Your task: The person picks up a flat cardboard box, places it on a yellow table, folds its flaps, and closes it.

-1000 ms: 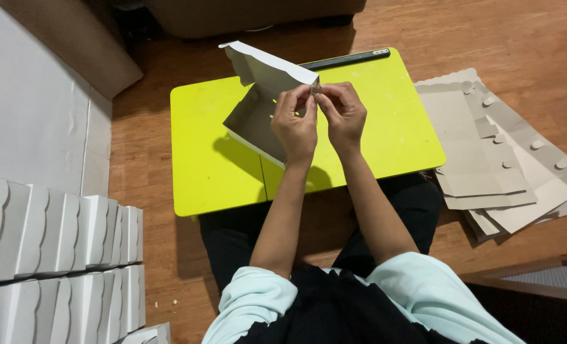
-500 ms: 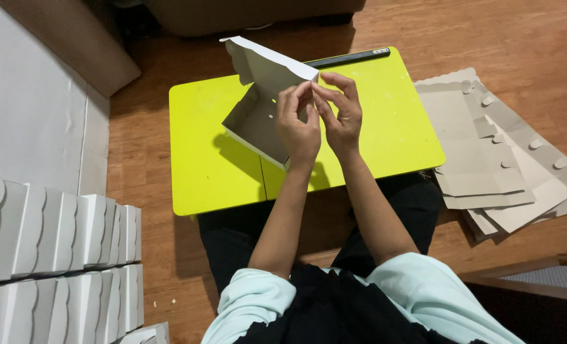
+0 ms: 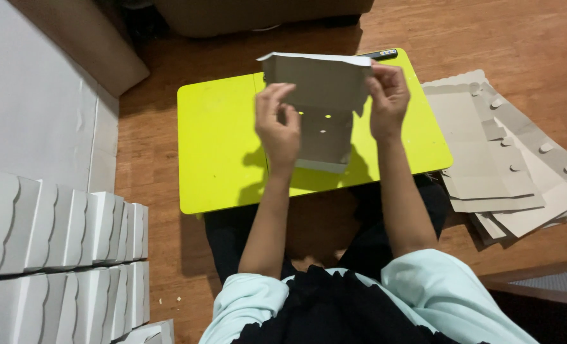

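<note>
Grey die-cut cardboard box blank [image 3: 321, 108] held above yellow-green tabletop [image 3: 223, 146], mid-fold: left hand [image 3: 278, 124] fingers curled on its side, right hand [image 3: 388, 102] pinching its top corner; side flaps likely need tucking.

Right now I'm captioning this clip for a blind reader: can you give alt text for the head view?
Seen from above, a seated person's left hand and right hand hold a grey cardboard box blank up over a small lime-green table. Flat blanks lie on the wooden floor at right, and folded white boxes are stacked at left.
</note>
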